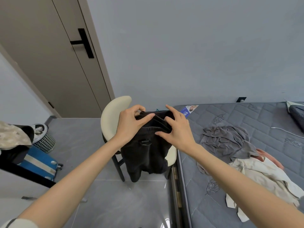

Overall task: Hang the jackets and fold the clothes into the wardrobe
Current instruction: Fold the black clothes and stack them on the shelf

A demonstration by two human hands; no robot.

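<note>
Both arms reach forward. The left hand [131, 122] curls its fingers over the top edge of a black garment [144, 155], thumb laid across the front. The right hand [177, 130] pinches the folds beside it, forefinger lifted. The garment hangs in front of a cream chair [113, 119], hiding most of its seat. To the right, against the chair, a bed [246, 122] holds a grey cloth [227, 142] and a cream garment [263, 175]. A bin [44, 140] stands far left.

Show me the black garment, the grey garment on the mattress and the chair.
black garment [144, 155], head view, hanging cloth under the waistband
grey garment [225, 142], head view, its crumpled middle
chair [113, 112], head view, cream backrest
</note>
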